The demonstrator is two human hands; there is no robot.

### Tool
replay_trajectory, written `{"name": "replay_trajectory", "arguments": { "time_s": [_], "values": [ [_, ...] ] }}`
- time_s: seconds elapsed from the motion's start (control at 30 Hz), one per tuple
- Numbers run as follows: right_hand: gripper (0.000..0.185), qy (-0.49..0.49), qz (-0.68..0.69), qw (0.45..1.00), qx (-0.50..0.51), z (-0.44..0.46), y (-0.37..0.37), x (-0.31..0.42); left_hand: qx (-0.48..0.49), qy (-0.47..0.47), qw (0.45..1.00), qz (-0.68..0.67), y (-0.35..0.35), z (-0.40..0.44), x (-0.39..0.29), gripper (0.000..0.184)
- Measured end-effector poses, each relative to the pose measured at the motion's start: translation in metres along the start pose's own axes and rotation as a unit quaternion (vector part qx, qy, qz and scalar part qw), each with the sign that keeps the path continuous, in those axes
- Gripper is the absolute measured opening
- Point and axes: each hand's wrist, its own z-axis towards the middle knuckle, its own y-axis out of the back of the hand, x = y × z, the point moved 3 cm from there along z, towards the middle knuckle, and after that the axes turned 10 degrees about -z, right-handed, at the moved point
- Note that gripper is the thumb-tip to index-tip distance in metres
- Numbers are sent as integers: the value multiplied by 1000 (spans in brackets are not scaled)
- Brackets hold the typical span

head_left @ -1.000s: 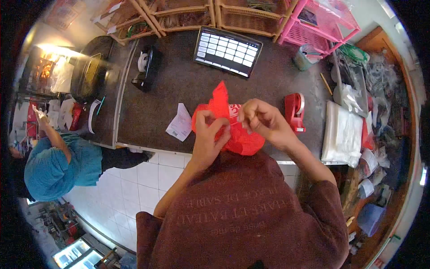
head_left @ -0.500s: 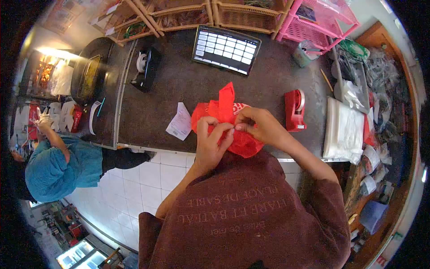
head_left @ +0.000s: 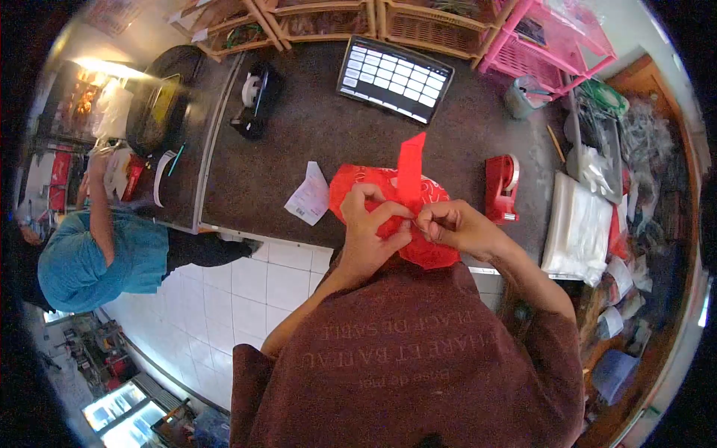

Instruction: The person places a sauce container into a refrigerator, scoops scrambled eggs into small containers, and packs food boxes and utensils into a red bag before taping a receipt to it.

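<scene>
A red plastic bag [head_left: 437,257] with white print sits bunched up at the counter's front edge, close to my body. One flat red strip of it sticks up at the top. My left hand [head_left: 371,224] pinches the gathered plastic with curled fingers. Right beside it, my right hand [head_left: 457,228] pinches the same spot with thumb and fingers. The fingertips nearly touch, and what lies exactly between them is hidden. A white paper slip [head_left: 308,198] with printing lies just left of the bag.
A tablet [head_left: 396,78] stands at the back, below wicker shelves [head_left: 429,33]. To the right are a red tape dispenser [head_left: 502,188], clear plastic bags [head_left: 579,228] and a pink rack [head_left: 523,60]. A black tape dispenser [head_left: 254,101] stands left. A person in a teal shirt [head_left: 104,257] works further left.
Both hands remain at the bag's gathered top, fingers slightly shifted. The red strip leans more to the right. The view has shifted a little, and the other person's arm is raised higher.
</scene>
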Motion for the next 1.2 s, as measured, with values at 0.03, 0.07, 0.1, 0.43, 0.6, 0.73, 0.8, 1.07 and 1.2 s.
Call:
{"name": "replay_trajectory", "arguments": {
  "time_s": [0.03,0.07,0.1,0.43,0.6,0.73,0.8,1.07,1.2],
  "values": [
    [18,-4,3,1000,-6,0,-2,1,-2,-2,1000,-2,-1,0,0,24],
    [18,-8,6,1000,-13,-1,-4,3,-3,-3,1000,-4,-1,0,1,24],
    [17,-11,9,1000,-22,-1,-6,4,-2,-7,1000,-7,-1,0,2,24],
    [21,47,-33,902,-427,-51,25,16,-81,225,971,-25,89,54,179,52],
    [17,50,68,796,-600,-122,42,-48,131,234,925,270,70,35,323,62],
    [16,-1,51,752,-658,-171,42,-82,72,147,978,129,84,30,278,57],
    [17,-24,23,753,-658,-188,60,-106,-30,113,980,163,110,44,202,52],
    [22,17,-162,803,-573,-173,91,-89,-210,6,973,-93,85,-9,-66,32],
    [31,243,-229,889,-314,-184,14,21,-45,-133,920,-366,-35,-45,-134,37]
  ]
}}
